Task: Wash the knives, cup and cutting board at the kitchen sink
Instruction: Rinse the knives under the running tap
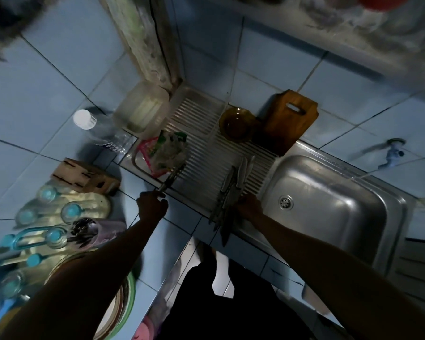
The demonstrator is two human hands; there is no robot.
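Two hands are extended over the ribbed steel drainboard (201, 133) to the left of the sink basin (329, 200). Left hand (152, 207): arm reaching forward from lower left, fingers curled round the handle of a single knife (172, 177), blade pointing away toward the pink mesh bag (162, 153) on the drainboard. Right hand (249, 206): arm reaching in from lower right, hand resting at the front edge of the drainboard against a bundle of knives (228, 192); whether the fingers grip the bundle or only touch it cannot be told, light too low. Bundle lies along the ribs, one end overhanging the counter's front edge.

Wooden cutting board (287, 121) leans upright against the tiled wall at the back of the drainboard. Amber glass bowl-like cup (238, 123) sits just beside it, to its left. Basin looks bare except for the drain. Tap (390, 153) projects from the wall above and right of the basin.

Left of the drainboard: clear plastic container (142, 106), clear bottle with white cap (93, 126), wooden knife block (84, 177) lying on the tiled counter. Nearer, upturned glasses on a rack (47, 217) and a holder of cutlery (86, 229). Nothing lies between either hand and the knives.
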